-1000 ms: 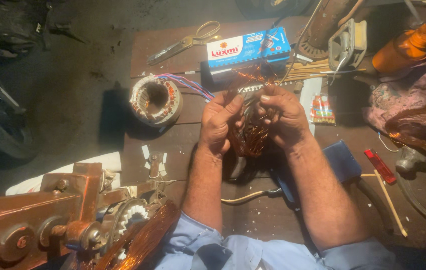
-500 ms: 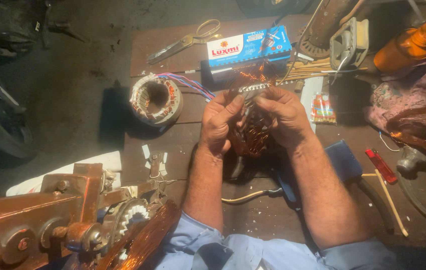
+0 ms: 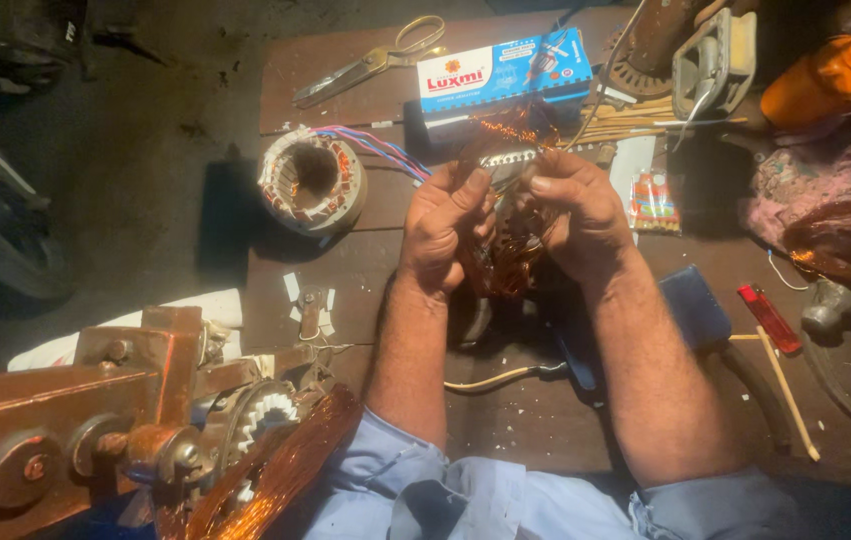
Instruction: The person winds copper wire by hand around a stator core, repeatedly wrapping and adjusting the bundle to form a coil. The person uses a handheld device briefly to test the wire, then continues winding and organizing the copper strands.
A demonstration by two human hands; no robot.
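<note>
Clasped between both hands, over the middle of the wooden board (image 3: 365,70): a copper coil (image 3: 507,250), a loose bundle of reddish wire with a pale strip at its top. Left hand (image 3: 442,228) closed on the coil's left side, thumb and fingers curled in toward the wire. Right hand (image 3: 577,218) closed on the right side, fingertips pinching near the pale strip (exact finger contact hard to tell in the dim light). Just left of the hands, flat on the board, a round stator (image 3: 312,180) with copper windings inside and blue, red and purple leads running from it toward the coil. Beyond the hands, a blue box (image 3: 505,70) lying lengthwise, and farther left of it scissors (image 3: 370,62) with yellowish handles. Right of the box, a bundle of thin sticks (image 3: 645,110). Near the right forearm, a dark blue pad (image 3: 695,305), a red lighter (image 3: 769,318) and one loose stick (image 3: 787,392). Below the left forearm, a pale cable (image 3: 490,380) curving across the board. At lower left, close to the camera, a rusty winding machine (image 3: 125,420) with a toothed wheel and a mass of copper wire. Light blue sleeves at the bottom edge.
</note>
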